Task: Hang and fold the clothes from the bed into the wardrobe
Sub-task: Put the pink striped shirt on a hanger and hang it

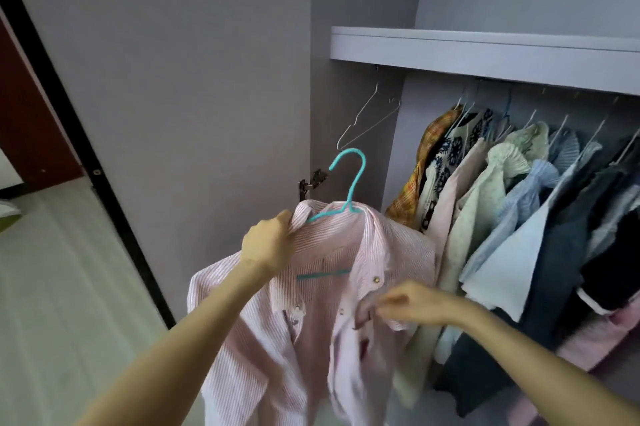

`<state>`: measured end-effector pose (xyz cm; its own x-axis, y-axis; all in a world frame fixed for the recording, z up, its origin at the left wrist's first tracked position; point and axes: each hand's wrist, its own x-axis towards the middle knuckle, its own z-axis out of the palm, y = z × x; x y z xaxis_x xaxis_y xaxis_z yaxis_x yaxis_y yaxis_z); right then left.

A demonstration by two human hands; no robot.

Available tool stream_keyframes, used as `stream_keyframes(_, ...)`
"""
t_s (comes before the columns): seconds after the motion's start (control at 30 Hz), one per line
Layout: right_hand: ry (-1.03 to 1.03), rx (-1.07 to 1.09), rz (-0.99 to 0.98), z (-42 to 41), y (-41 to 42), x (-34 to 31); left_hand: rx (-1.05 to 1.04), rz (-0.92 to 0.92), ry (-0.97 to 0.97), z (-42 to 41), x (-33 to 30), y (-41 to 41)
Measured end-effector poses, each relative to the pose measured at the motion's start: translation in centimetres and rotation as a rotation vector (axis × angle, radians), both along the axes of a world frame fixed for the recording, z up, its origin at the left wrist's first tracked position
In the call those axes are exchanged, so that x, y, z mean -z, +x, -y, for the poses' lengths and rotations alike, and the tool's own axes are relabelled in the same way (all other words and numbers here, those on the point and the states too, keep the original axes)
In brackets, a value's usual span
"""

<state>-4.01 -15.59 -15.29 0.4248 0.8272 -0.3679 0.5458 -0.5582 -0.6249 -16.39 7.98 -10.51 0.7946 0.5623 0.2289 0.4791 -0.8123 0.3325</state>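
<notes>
A pink striped shirt point(311, 304) hangs on a teal hanger point(346, 183), held up in front of an open wardrobe point(485, 48). The left hand point(268, 245) grips the shirt's collar and shoulder over the hanger's arm, fingers curled round the cloth. The right hand point(401, 304) pinches the front placket near a button, slightly blurred. To the right, a row of hung clothes point(519, 200) fills the space under the shelf; an empty wire hanger point(367, 117) hangs at the left end. The shirt looks light, soft and limp, so it could slide off. Holding the stiff hanger by its neck seems safest.
</notes>
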Motion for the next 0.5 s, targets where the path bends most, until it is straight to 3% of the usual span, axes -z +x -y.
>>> stream_keyframes(0.1,0.291,0.375,0.514,0.8,2.6,-2.9,0.075,0.018,0.024,-0.4,0.1,-1.1)
stream_keyframes(0.13,0.351,0.384,0.635,1.0,3.2,-3.4,0.094,0.016,0.018,-0.6,0.1,-1.4)
stream_keyframes(0.2,0.259,0.212,0.779,0.6,4.0,-3.9,0.143,0.018,0.000,-0.9,0.1,-1.9)
stream_keyframes(0.33,0.226,0.093,0.776,-1.4,3.5,-2.8,0.309,0.064,-0.135,-1.8,-0.7,-2.6)
stream_keyframes(0.4,0.351,0.187,0.675,-2.0,2.5,-1.9,0.373,0.082,-0.257,-2.1,-1.4,-3.1)
stream_keyframes(0.5,0.486,0.317,0.625,-2.0,1.7,-0.8,0.400,0.138,-0.178,-2.4,-1.5,-3.7)
